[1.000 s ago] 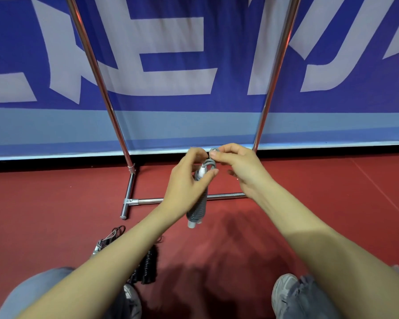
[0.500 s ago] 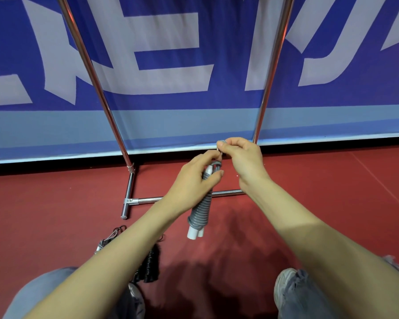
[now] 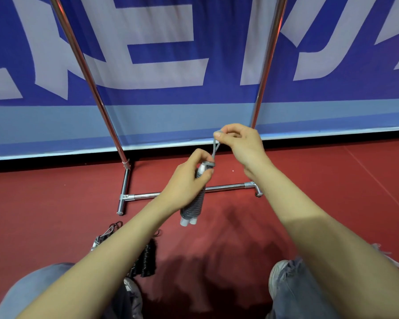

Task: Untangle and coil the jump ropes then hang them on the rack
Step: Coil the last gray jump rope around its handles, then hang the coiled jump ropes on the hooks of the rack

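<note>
Fingers (image 3: 199, 155) of the left hand (image 3: 187, 185) curl round the apparently light, firmly wound jump rope (image 3: 195, 207) before the rack (image 3: 266, 65), while the right hand (image 3: 242, 146) pinches its pliable loop (image 3: 215, 148), probably the best hanging point.

The right hand (image 3: 241, 145) rises apart from the left hand (image 3: 186, 188), drawing a cord loop (image 3: 215, 149) out of the coiled jump rope (image 3: 195, 207).
</note>
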